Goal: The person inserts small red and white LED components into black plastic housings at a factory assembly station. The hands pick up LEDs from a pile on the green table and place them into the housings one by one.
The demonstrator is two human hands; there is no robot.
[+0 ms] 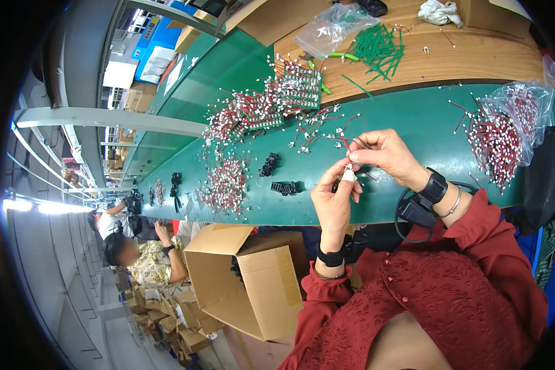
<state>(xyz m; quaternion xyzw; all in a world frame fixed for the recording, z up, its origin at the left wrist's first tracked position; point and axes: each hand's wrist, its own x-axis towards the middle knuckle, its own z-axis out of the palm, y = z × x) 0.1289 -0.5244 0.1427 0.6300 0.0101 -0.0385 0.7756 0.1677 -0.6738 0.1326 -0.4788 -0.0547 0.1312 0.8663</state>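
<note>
My left hand is closed, its thumb and forefinger pinching a small white connector. Right beside it, my right hand pinches thin red wire leads close to that connector. Both hands are over the green work surface, near its front edge. Just beyond them lie several loose red leads with white plugs. To the left sit two clusters of black plastic parts. My fingers hide how the lead and the connector meet.
Circuit boards with wired leads pile up at the far left, above a heap of leads. A plastic bag of leads lies right. Green strips rest on a wooden board. An opened carton stands below. Co-workers sit left.
</note>
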